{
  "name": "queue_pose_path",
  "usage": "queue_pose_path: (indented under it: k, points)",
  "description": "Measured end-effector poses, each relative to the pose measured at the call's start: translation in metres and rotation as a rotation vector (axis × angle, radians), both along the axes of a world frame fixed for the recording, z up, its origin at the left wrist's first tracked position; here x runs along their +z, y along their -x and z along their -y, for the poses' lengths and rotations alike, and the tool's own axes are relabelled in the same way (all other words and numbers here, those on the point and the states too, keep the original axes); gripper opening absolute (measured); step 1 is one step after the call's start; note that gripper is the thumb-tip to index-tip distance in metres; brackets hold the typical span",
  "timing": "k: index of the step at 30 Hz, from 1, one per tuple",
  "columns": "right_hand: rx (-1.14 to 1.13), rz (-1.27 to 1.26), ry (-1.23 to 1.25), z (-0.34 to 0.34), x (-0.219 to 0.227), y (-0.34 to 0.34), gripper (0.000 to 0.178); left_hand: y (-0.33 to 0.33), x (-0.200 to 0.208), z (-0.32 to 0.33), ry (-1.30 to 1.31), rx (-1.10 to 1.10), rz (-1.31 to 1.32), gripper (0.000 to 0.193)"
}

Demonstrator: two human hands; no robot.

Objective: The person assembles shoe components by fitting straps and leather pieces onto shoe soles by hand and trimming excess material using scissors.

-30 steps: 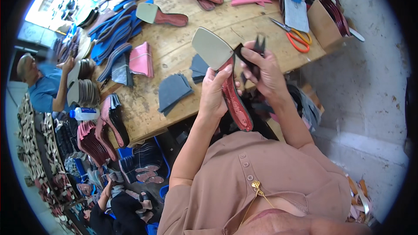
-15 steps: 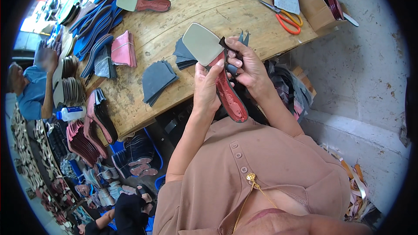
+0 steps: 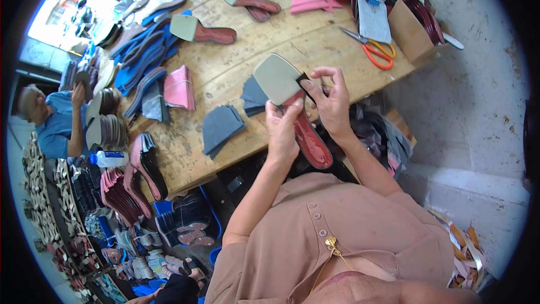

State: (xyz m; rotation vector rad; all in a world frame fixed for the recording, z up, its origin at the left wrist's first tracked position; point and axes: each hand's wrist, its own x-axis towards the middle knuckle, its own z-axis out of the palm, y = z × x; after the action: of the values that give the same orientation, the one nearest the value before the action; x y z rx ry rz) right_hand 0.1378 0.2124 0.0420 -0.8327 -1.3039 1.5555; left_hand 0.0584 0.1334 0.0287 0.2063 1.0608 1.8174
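Observation:
My left hand (image 3: 282, 130) grips a shoe insole (image 3: 313, 141) around its middle, thumb on top. The insole has a broad grey-green front pad and a narrow red heel end with a dark border. At the pad's right corner, my right hand (image 3: 333, 104) pinches a small black strip (image 3: 303, 81) under the thumb, with the index finger bent above it. Dark grey fan-shaped pieces (image 3: 223, 129) lie stacked on the wooden table (image 3: 270, 36), left of my left hand. Another dark stack (image 3: 254, 95) is partly hidden behind the insole.
Orange-handled scissors (image 3: 374, 50) lie near the table's right edge, beside a cardboard box (image 3: 413, 31). Similar insoles (image 3: 211, 34), pink pieces (image 3: 179, 87) and blue insoles (image 3: 143, 50) spread to the far left. A person in a blue shirt (image 3: 62, 129) handles a piece at left.
The small snips seen in my right hand are out of sight now. That hand's fingers have shifted to the black strip at the pad's corner. The whole view has moved slightly.

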Motion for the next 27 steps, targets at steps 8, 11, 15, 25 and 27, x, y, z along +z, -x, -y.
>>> queue_pose_path:
  k: [8, 11, 15, 25, 27]
  points:
    - [0.032, 0.136, -0.307, -0.017, 0.028, -0.017, 0.011, 0.006, 0.022, -0.008, -0.113, -0.082, -0.147, 0.039]
    - [-0.025, 0.298, -0.655, -0.049, 0.029, -0.036, 0.015, 0.035, 0.021, -0.024, -0.046, -0.441, -0.447, 0.057]
    - [0.006, 0.135, -0.337, -0.071, 0.040, -0.054, 0.018, 0.054, 0.055, -0.018, -0.065, -0.285, -1.859, 0.093]
    - [0.609, 0.785, -0.363, -0.097, 0.041, -0.083, 0.027, 0.071, 0.095, 0.033, -0.065, -0.916, -2.068, 0.092]
    - [0.155, 0.991, -0.777, -0.104, 0.030, -0.099, 0.022, 0.084, 0.074, 0.045, 0.030, -0.950, -1.833, 0.089]
